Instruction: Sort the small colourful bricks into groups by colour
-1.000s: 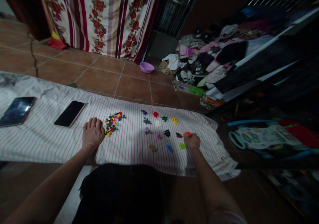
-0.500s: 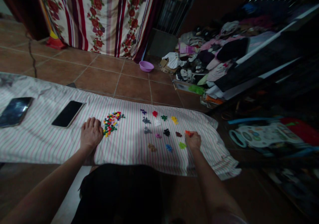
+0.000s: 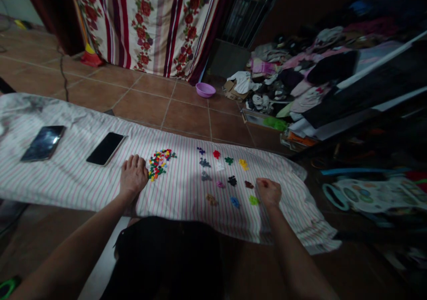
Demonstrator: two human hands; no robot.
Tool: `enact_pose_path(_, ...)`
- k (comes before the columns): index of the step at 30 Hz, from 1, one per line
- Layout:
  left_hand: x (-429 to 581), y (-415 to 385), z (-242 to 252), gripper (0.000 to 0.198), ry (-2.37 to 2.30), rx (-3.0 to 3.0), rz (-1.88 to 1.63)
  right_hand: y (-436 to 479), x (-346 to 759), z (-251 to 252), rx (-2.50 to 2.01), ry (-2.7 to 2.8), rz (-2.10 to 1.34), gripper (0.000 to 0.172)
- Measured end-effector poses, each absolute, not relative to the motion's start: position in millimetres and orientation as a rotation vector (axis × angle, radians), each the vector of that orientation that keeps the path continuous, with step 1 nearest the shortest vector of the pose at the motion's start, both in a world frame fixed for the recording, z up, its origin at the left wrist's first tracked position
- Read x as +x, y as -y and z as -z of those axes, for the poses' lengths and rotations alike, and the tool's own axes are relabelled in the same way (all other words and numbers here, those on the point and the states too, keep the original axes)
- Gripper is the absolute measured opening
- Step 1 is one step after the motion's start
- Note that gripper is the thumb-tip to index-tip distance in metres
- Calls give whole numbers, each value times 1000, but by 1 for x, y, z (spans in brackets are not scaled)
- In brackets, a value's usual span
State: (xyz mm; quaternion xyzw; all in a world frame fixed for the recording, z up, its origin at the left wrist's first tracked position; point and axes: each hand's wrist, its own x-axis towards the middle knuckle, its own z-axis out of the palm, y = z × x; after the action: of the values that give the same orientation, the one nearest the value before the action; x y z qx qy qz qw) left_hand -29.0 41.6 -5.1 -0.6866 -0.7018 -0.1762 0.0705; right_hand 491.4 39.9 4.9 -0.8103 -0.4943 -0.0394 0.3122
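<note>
The left hand (image 3: 133,176) lies flat and open on the striped cloth (image 3: 66,175), just left of the mixed pile of coloured pieces (image 3: 160,161). The right hand (image 3: 269,192) is curled shut just right of the small single-colour clusters (image 3: 230,180); whether it hides a piece cannot be told. Sorting these cleanly probably calls for pinching one piece at a time and keeping the clusters well apart.

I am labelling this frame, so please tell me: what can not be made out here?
All in the head view:
- Inside the right hand: curled fingers hide any piece.
- Shapes of pieces in the mixed pile and sorted heaps: too small and dim.
- Under the left hand: its palm covers the striped cloth.
- Black phone: screen dark, nothing readable.
</note>
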Motion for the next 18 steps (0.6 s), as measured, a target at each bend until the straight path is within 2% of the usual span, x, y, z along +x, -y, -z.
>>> enact_pose_path(8, -29, -42, 6, 38, 2125, -2063, 553, -69, 416, -31, -1888, 1398, 39, 25)
enact_pose_path(13, -29, -42, 4, 37, 2133, -2069, 547, -83, 336, -36, -1625, 1608, -144, 29)
enact_pose_path(18, -29, -43, 4, 36, 2132, -2071, 562, -92, 248, -24, -1445, 1697, -428, 26)
